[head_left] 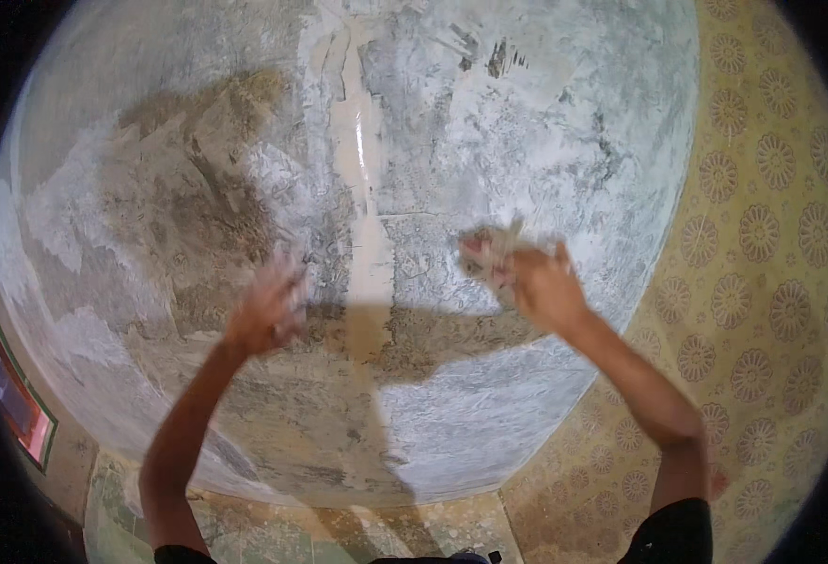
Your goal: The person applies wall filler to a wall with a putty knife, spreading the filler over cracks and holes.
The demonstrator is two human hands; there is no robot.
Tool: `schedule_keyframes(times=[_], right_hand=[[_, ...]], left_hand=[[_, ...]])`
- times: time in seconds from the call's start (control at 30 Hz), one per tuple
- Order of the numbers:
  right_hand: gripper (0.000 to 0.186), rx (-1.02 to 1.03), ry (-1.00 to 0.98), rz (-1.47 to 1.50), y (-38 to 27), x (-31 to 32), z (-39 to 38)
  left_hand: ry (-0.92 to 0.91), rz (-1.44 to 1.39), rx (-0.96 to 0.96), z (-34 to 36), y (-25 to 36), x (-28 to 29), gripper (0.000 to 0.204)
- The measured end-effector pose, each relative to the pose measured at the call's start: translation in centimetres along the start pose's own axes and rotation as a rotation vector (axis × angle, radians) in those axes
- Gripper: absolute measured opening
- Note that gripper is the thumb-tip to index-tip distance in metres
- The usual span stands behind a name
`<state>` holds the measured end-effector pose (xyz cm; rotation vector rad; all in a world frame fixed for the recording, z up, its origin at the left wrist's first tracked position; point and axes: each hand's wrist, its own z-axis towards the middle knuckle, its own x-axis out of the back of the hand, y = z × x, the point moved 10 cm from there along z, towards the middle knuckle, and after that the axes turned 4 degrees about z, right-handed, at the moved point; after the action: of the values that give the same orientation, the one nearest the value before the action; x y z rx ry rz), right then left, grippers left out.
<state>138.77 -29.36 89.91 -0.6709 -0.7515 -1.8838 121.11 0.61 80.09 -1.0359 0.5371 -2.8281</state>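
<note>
In front of me stands a grey, patchy plastered wall (508, 169). Down its middle runs a cream strip of smooth filler (370, 263), shiny and wet-looking higher up. My right hand (545, 287) is raised to the right of the strip, its fingers closed on a small pale object (491, 256) with reddish and dark patches. Motion blurs that object, so its kind is unclear. To the left of the strip is my left hand (268, 305), also raised and smeared by motion; I see nothing plainly in it. Whether either hand touches the wall does not show.
On the right, a yellowish wall (757, 235) with a flower pattern meets the grey one at a corner. A green-edged frame (33, 423) with a reddish part shows at lower left. Below lies a worn, stained greenish floor (291, 536). My shadow falls across the plaster.
</note>
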Motion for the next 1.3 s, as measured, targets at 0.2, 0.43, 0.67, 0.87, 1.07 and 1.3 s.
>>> schedule_keyframes(times=[0.2,0.43,0.67,0.87,1.07,1.3], right_hand=[[0.028,-0.406,-0.005,0.718,1.1,-9.8,-17.5],[0.034,-0.806,0.219,1.333,-0.1,-18.3,-31.2],[0.029,-0.771,0.065,1.522,2.4,-23.2,-35.2],[0.027,-0.771,0.031,1.370,0.5,-19.6,-35.2],[0.027,-0.897,-0.040,1.451,1.1,-20.7,-42.5],[0.030,-0.955,-0.129,1.404,0.9,-17.9,-48.1]], left_hand=[[0.318,-0.965,1.134,-23.9,6.9,-7.3,0.033],[1.154,-1.415,1.650,-38.8,14.7,-5.8,0.063],[1.529,-1.582,1.668,-34.4,20.5,-1.0,0.052],[1.397,-1.486,1.679,-32.3,25.9,1.2,0.051],[1.301,-1.445,1.771,-30.7,31.8,-0.1,0.048],[1.281,-1.392,1.854,-33.0,37.4,0.3,0.037]])
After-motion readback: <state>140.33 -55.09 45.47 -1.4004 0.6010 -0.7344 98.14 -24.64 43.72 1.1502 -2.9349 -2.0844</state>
